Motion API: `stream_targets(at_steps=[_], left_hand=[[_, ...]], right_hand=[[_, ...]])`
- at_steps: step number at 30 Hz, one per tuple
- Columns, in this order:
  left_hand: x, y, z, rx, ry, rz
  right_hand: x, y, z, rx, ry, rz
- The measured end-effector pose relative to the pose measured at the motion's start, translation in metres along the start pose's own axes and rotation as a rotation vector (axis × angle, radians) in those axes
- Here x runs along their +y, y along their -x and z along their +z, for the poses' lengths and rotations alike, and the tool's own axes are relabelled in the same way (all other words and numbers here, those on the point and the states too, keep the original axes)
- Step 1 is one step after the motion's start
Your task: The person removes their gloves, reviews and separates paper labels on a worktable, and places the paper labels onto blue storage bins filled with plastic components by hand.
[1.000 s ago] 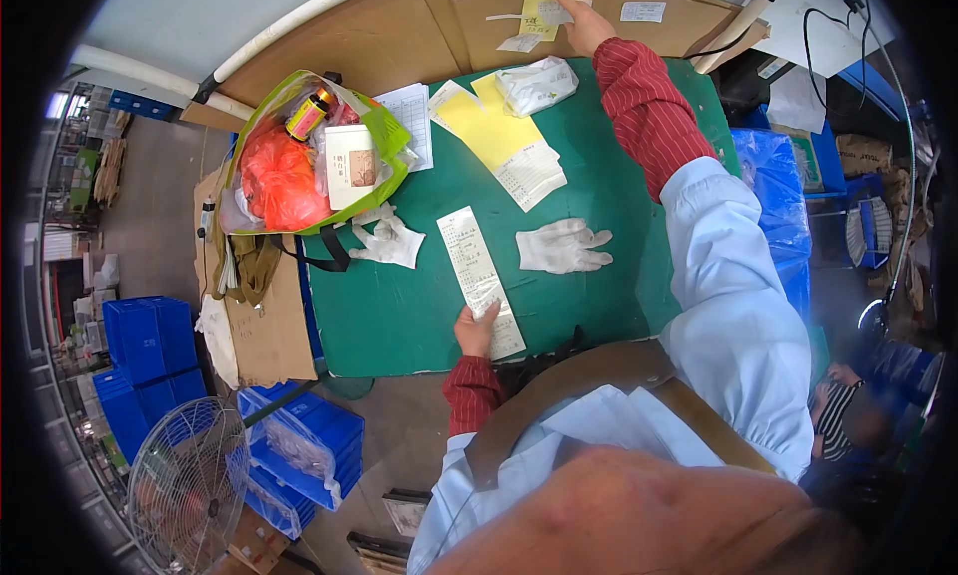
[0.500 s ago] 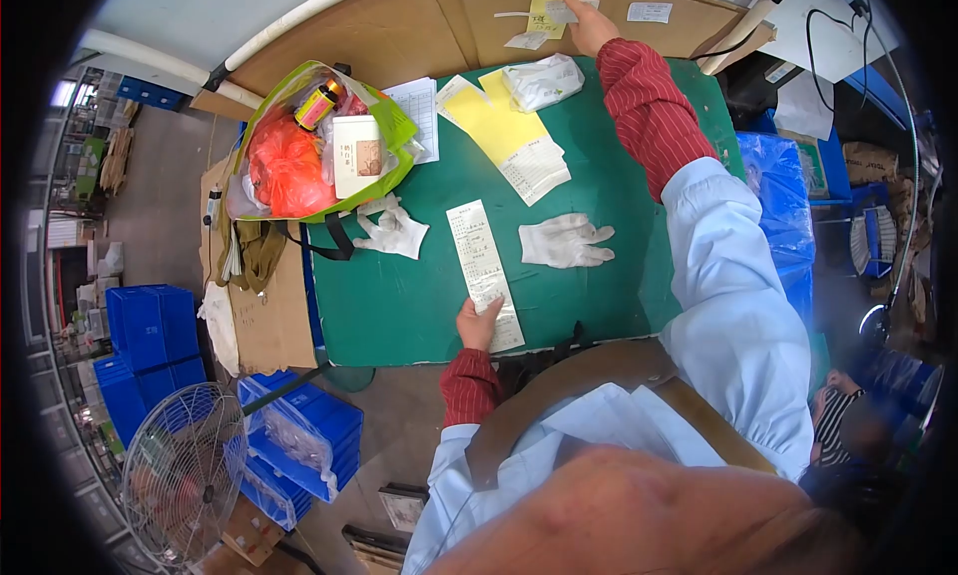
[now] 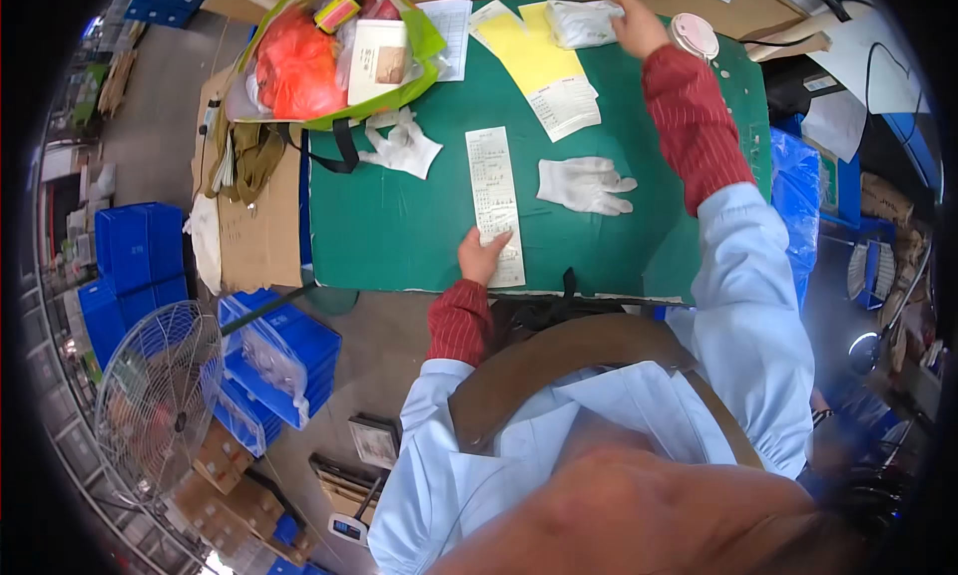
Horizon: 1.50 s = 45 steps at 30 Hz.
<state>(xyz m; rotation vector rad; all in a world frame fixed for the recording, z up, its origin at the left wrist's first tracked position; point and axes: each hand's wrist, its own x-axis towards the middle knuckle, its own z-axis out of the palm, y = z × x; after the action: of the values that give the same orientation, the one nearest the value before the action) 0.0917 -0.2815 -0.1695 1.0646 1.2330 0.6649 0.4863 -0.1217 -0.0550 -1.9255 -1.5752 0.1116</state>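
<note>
My left hand point(image 3: 483, 256) is closed on the lower end of a long white paper slip point(image 3: 491, 191) with printed and handwritten lines, its thumb on top. The slip lies along the green table point(image 3: 399, 246) near its front edge. My right hand point(image 3: 639, 28) reaches to the back of the table, index finger stretched toward the cardboard board and the other fingers partly bent. I see nothing held in it. Beside it lies a white plastic-wrapped packet point(image 3: 584, 23). White gloves lie flat on either side of the slip, one left point(image 3: 404, 146) and one right point(image 3: 587, 186).
Yellow and white paper slips point(image 3: 529, 61) lie behind the right glove. A green shopping bag point(image 3: 427, 44) with a bottle and box stands back left. A round pale lid point(image 3: 694, 36) sits back right. A fan point(image 3: 160, 395) and blue crates point(image 3: 140, 246) stand at left.
My view has tilted downward, so the table sits higher in the frame. The yellow note that my right index finger was touching is out of view. My left hand still holds the slip.
</note>
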Motion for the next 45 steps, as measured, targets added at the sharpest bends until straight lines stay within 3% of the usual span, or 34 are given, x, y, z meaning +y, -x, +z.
stream_targets(at_steps=[2,3,4,6,8,10,12,13,16,17,21,45], left_hand=[[-0.006,-0.002,-0.001,-0.018,0.082,-0.007],[-0.008,-0.003,-0.003,-0.029,0.123,-0.009],[-0.007,-0.003,-0.004,-0.035,0.153,-0.016],[-0.001,0.001,-0.007,-0.044,0.217,-0.033],[0.002,0.006,-0.011,-0.056,0.284,-0.042],[0.003,0.015,-0.017,-0.065,0.299,-0.016],[0.0,0.03,-0.024,-0.07,0.254,0.041],[-0.009,0.034,-0.03,-0.124,0.177,0.055],[0.003,0.055,-0.047,-0.1,0.386,0.139],[0.016,0.061,-0.057,-0.051,0.486,0.068],[0.033,0.066,-0.081,-0.042,0.503,0.158],[0.039,0.097,-0.076,-0.258,0.574,0.081]], right_hand=[[-0.029,0.042,0.014,-0.148,-0.059,0.069],[-0.029,0.064,0.038,-0.168,-0.026,-0.009],[-0.055,0.089,0.043,-0.336,-0.041,0.124],[-0.089,0.144,0.063,-0.462,-0.329,0.066],[-0.112,0.187,0.09,-0.633,-0.527,0.237],[-0.127,0.225,0.122,-0.714,-0.529,0.394],[-0.167,0.244,0.117,-0.697,-1.075,0.565],[-0.176,0.254,0.124,-0.631,-1.165,0.57],[-0.199,0.269,0.12,-0.638,-1.118,0.5],[-0.205,0.274,0.119,-0.672,-1.184,0.497],[-0.23,0.288,0.104,-0.825,-1.161,0.424],[-0.251,0.345,0.065,-0.562,-1.174,0.494]])
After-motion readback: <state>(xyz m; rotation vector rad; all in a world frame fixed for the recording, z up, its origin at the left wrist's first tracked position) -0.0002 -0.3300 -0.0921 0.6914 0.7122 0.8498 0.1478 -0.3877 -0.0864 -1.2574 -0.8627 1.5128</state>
